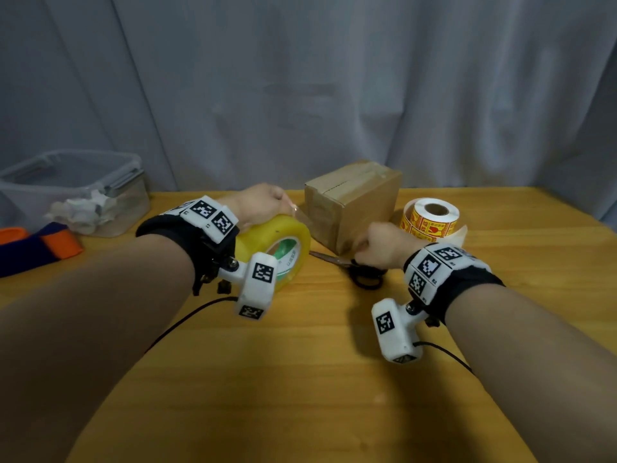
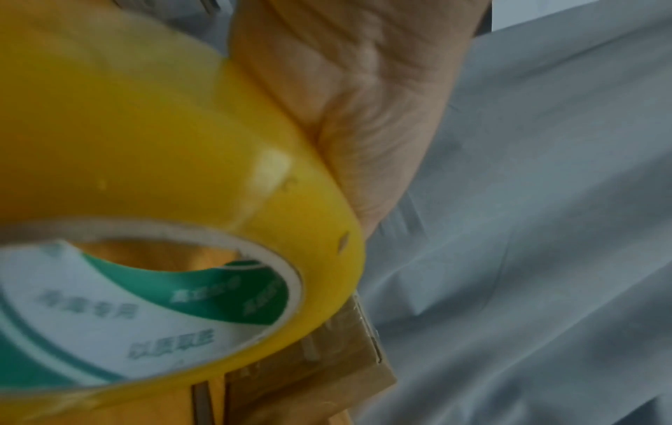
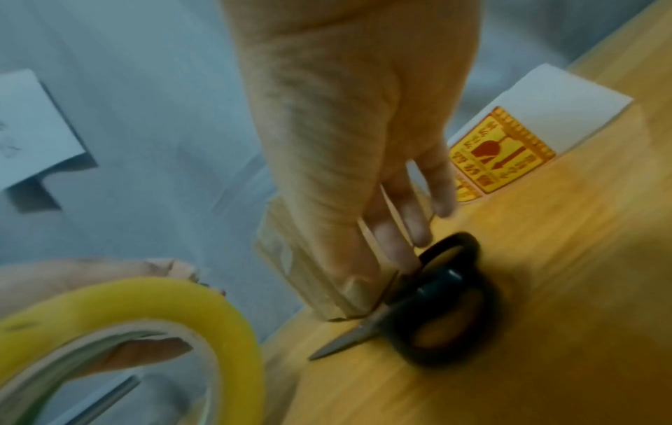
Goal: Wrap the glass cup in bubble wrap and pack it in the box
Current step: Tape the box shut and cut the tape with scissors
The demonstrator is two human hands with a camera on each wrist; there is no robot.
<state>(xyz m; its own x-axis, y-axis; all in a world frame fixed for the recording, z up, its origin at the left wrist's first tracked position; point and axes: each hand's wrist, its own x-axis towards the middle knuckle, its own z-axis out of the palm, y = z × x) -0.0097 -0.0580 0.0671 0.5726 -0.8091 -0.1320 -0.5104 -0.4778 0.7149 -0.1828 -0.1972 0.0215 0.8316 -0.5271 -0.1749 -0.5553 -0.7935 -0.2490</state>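
The box (image 1: 352, 203) is shut. The left hand (image 1: 258, 203) holds the tape roll (image 1: 277, 250). The right hand (image 1: 384, 243), fingers loose, reaches for the scissors (image 1: 354, 267). Next: cut the tape, I think.

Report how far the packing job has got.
Done, it seems: the box stands closed on the table with tape along its top seam; no cup or bubble wrap shows. In hand: the left hand holds the yellow tape roll beside the box, and the right hand reaches down over the scissors. Left, probably: cutting the tape, and perhaps a label from the sticker roll.
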